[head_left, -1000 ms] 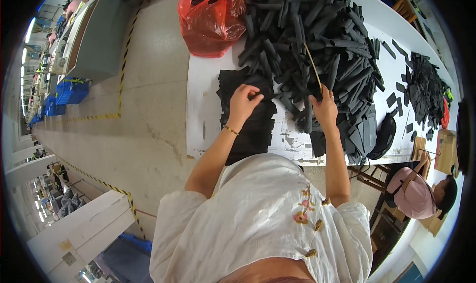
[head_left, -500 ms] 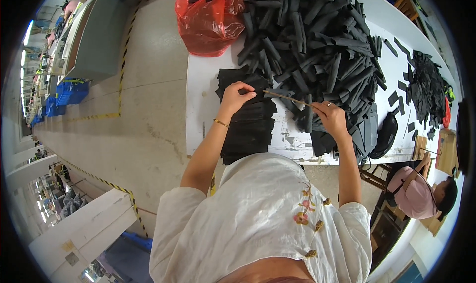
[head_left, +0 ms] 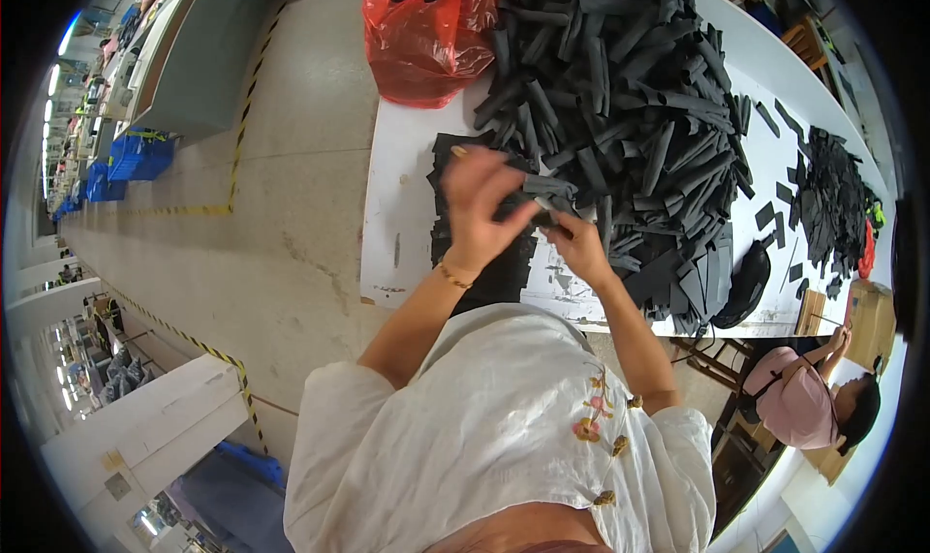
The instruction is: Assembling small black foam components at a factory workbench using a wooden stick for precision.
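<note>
My left hand (head_left: 477, 209), blurred by motion, is over a row of overlapping flat black pieces (head_left: 494, 277) on the white table. Its thumb stands well apart from the smeared fingers, and I see nothing gripped. Close by on the right, my right hand (head_left: 583, 251) is closed, its fingertips pinched near the left thumb. What it pinches is too small and dark to make out; the thin brownish stick from before cannot be told apart now. Beyond both hands lies a large heap of curled black strips (head_left: 620, 98).
A red plastic bag (head_left: 431, 54) sits at the table's (head_left: 387, 233) far left. To the right are flat black pieces (head_left: 693, 287), a black pouch (head_left: 748, 284) and a second black pile (head_left: 831, 195). A person in pink (head_left: 790, 393) sits farther right. Blue crates (head_left: 140, 156) stand at left.
My hands have come closer together; the right moved left and down. My left hand went from a pinch to spread fingers. The thin stick that my right hand held no longer shows.
</note>
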A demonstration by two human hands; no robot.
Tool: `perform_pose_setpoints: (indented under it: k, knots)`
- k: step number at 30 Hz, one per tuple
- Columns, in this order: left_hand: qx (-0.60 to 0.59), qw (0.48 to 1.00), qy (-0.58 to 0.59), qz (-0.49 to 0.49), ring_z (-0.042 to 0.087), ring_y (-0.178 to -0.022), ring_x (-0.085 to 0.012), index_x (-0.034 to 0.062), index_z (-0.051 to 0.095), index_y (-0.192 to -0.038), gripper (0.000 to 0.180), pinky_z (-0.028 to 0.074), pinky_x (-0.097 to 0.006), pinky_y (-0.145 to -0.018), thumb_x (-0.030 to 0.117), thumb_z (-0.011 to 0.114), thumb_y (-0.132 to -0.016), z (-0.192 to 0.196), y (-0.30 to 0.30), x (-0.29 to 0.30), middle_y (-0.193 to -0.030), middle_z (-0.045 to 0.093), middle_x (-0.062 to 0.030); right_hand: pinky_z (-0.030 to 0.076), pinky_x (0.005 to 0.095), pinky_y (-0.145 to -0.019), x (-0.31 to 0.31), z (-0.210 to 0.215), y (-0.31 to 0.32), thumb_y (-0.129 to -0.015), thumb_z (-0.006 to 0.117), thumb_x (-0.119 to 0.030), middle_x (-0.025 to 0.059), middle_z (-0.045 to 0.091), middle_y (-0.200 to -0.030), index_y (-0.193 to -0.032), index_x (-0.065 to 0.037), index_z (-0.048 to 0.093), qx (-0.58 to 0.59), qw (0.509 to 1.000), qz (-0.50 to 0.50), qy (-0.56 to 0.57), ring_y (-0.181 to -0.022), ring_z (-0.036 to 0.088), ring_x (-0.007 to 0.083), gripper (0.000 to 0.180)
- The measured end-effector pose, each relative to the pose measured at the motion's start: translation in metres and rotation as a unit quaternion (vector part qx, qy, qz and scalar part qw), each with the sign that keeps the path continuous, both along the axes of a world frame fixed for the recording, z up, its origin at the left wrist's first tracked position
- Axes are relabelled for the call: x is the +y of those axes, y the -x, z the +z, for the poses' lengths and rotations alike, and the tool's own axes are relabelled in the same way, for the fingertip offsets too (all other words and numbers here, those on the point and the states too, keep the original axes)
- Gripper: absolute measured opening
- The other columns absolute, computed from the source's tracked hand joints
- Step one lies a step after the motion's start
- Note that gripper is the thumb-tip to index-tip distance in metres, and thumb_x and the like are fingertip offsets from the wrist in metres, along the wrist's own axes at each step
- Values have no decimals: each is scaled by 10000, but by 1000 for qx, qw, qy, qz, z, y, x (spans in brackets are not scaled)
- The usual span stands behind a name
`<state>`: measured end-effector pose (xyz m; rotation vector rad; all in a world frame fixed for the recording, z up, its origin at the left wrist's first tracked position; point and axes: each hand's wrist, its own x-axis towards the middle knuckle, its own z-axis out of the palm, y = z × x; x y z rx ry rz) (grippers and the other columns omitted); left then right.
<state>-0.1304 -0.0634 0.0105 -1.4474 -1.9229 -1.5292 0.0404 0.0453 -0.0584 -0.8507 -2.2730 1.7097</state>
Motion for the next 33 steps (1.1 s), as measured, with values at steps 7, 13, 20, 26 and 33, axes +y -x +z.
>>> perform_pose_setpoints:
  k: [7, 13, 20, 26, 33]
  knots:
    - [-831, 517, -167, -123, 653, -797, -270, 16, 642, -1024, 248, 531, -400, -803, 202, 701, -872, -68, -14, -7, -792, 647, -84, 487, 346, -607, -58, -1, 31, -864, 617, -48, 225, 644, -782, -1031, 44, 622, 9, 996, -73, -55, -664, 640, 310, 191]
    - [-807, 556, -197, 4, 540, -537, -127, 20, 657, -956, 217, 457, -276, -518, 197, 727, -851, -58, 29, -2, -687, 608, -42, 462, 386, -552, -74, -5, 7, -878, 643, -104, 214, 614, -685, -899, 26, 626, -32, 986, -46, -154, -593, 604, 351, 133]
    - [-786, 600, -146, 18, 275, -376, -50, 96, 576, -705, 242, 201, -221, -389, 220, 711, -862, -40, 33, 0, -515, 456, 22, 436, 379, -511, -68, 32, -59, -882, 646, -111, 207, 583, -639, -829, 16, 632, -91, 995, 3, 28, -534, 568, 325, 138]
    - [-754, 628, -193, 1, 292, -385, -71, 90, 590, -759, 180, 223, -234, -379, 191, 715, -839, -40, 73, 1, -512, 404, 34, 388, 302, -462, -77, 43, -106, -888, 654, -120, 102, 516, -543, -835, 22, 651, -108, 993, -22, -45, -472, 445, 117, 151]
    - [-819, 550, -163, 28, 439, -476, -59, 79, 627, -850, 148, 330, -208, -450, 208, 699, -853, -59, 8, 24, -612, 523, 16, 338, 221, -512, -43, 30, 36, -873, 692, -128, -27, 461, -634, -1010, 8, 627, 121, 976, -180, 34, -581, 389, 51, 203]
